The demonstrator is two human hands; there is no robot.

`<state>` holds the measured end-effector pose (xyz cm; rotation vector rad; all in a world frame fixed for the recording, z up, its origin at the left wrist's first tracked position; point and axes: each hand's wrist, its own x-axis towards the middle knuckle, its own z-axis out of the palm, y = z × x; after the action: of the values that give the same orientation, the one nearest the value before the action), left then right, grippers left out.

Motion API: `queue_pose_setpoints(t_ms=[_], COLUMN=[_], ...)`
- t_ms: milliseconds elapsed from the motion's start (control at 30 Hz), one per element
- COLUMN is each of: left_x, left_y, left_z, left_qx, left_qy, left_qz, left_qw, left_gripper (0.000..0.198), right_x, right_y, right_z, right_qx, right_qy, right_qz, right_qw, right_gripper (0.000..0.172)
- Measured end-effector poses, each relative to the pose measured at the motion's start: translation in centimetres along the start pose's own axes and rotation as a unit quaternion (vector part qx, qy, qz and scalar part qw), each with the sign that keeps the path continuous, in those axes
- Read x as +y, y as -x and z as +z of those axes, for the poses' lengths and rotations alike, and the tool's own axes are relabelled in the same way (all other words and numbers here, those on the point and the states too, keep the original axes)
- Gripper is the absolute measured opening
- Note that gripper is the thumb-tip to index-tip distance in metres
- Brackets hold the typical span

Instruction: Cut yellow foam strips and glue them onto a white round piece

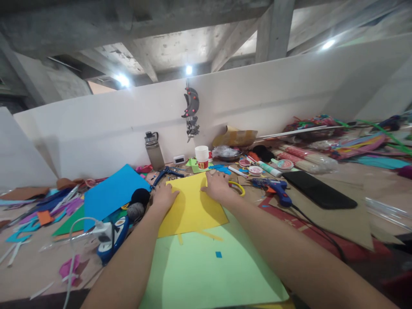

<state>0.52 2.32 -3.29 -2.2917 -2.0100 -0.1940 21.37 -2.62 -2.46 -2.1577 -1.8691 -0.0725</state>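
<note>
A yellow craft sheet (193,206) lies over a larger pale green sheet (206,270) in front of me. My left hand (164,198) is at its upper left edge, thumb on top and the fingers partly out of sight. At the upper right edge, my right hand (217,185) has its thumb on the sheet and its fingers bent over the far side. Both hands appear to hold the yellow sheet. Thin yellow strips and a small blue square (219,254) rest on the green sheet. Yellow scissor handles (237,188) show beside my right hand.
To the right are a blue glue gun (277,189) with its cord and a black phone-like slab (318,189). A power strip (112,240) and blue sheet (117,197) lie left. Behind stand a bottle (154,152) and paper cups (201,156).
</note>
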Motion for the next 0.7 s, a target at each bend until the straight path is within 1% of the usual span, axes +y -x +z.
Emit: queue_pose_setpoints(t_ms=[167, 300, 367, 433, 533, 633, 700], left_x=[0.0, 0.1, 0.2, 0.3, 0.2, 0.2, 0.1], left_y=[-0.1, -0.1, 0.0, 0.0, 0.0, -0.1, 0.0], left_z=[-0.1, -0.2, -0.3, -0.3, -0.5, -0.6, -0.6], left_qx=[-0.002, -0.005, -0.005, -0.006, -0.009, -0.009, -0.006], left_qy=[0.012, 0.016, 0.023, 0.029, 0.036, 0.040, 0.047], left_qz=[-0.001, -0.001, 0.001, -0.001, -0.002, 0.002, 0.002], left_qw=[1.000, 1.000, 1.000, 1.000, 0.999, 0.999, 0.999], left_gripper=[0.047, 0.042, 0.041, 0.042, 0.045, 0.045, 0.043], right_x=[0.0, -0.3, -0.5, -0.6, -0.7, -0.9, -1.1], right_y=[0.0, 0.2, 0.3, 0.2, 0.0, -0.2, -0.2], right_z=[0.4, 0.3, 0.2, 0.1, 0.0, 0.1, 0.3], right_qx=[0.005, 0.000, -0.002, 0.001, 0.007, 0.005, -0.006], right_qy=[-0.028, -0.084, -0.126, -0.177, -0.268, -0.353, -0.399], right_qz=[-0.042, -0.065, -0.065, -0.056, -0.034, 0.011, 0.045], right_qw=[0.999, 0.994, 0.990, 0.983, 0.963, 0.936, 0.916], right_gripper=[0.047, 0.044, 0.051, 0.063, 0.077, 0.080, 0.076])
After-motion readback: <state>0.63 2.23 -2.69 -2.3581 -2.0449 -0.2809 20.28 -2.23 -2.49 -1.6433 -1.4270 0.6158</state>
